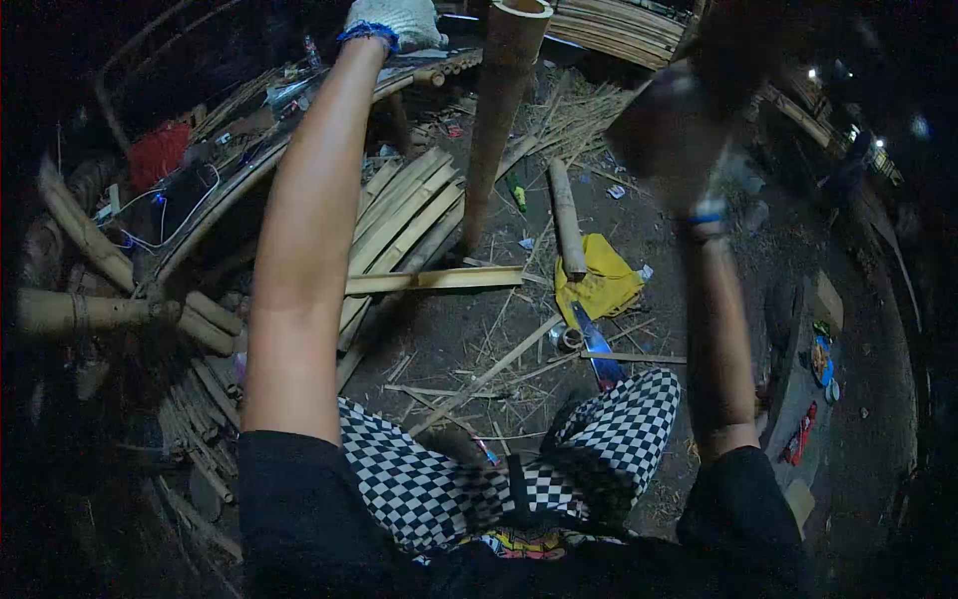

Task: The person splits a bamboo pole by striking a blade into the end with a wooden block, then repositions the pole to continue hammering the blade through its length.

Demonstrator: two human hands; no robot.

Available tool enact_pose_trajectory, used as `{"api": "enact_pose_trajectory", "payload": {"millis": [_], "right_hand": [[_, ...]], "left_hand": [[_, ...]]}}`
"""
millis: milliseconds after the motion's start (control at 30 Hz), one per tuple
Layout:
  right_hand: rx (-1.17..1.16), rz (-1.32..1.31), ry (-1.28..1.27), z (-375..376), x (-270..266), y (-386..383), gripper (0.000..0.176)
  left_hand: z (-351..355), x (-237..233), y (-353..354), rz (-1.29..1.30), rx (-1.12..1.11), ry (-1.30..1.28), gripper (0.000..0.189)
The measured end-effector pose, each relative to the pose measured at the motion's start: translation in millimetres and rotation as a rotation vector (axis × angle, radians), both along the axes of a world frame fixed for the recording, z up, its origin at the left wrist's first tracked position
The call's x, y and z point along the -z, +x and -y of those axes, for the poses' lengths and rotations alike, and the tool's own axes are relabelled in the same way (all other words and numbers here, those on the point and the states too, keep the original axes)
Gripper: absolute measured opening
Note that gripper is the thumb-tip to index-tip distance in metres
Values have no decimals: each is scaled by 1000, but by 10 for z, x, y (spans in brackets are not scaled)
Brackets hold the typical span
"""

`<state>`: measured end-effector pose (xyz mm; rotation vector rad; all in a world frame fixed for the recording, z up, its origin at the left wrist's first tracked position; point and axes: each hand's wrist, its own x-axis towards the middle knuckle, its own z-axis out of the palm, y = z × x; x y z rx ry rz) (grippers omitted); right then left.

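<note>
My left hand point(396, 22), in a pale glove with a blue cuff, is at the top edge, its fingers cut off by the frame. Right of it a thick bamboo pole point(504, 110) stands nearly upright, its cut open end at the top. Between glove and pole a gap shows. My right hand point(671, 135) is raised on the right, dark and smeared by motion, with a blue band at its wrist. A dark shape lies above it; whether the hand holds it is hidden in shadow.
Split bamboo strips point(409, 215) are stacked left of the pole. A yellow cloth point(604, 278) lies on the ground with a short bamboo piece point(567, 220) and a blade point(597, 344) beside it. At left stands a bamboo bench point(225, 205) with a cable. Wrappers point(801, 434) lie at right.
</note>
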<state>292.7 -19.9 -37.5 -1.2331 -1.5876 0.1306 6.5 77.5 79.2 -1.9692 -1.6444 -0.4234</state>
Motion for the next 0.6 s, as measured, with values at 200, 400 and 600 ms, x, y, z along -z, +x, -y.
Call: {"api": "enact_pose_trajectory", "payload": {"millis": [200, 400, 600], "right_hand": [[-383, -58, -130, 189, 215, -156, 82], [-496, -155, 245, 817, -253, -433, 77], [-569, -210, 317, 715, -93, -770, 78]], "left_hand": [[119, -66, 154, 69, -75, -41, 47], [-674, -85, 24, -107, 384, -85, 52], [-261, 23, 66, -38, 230, -49, 63]]}}
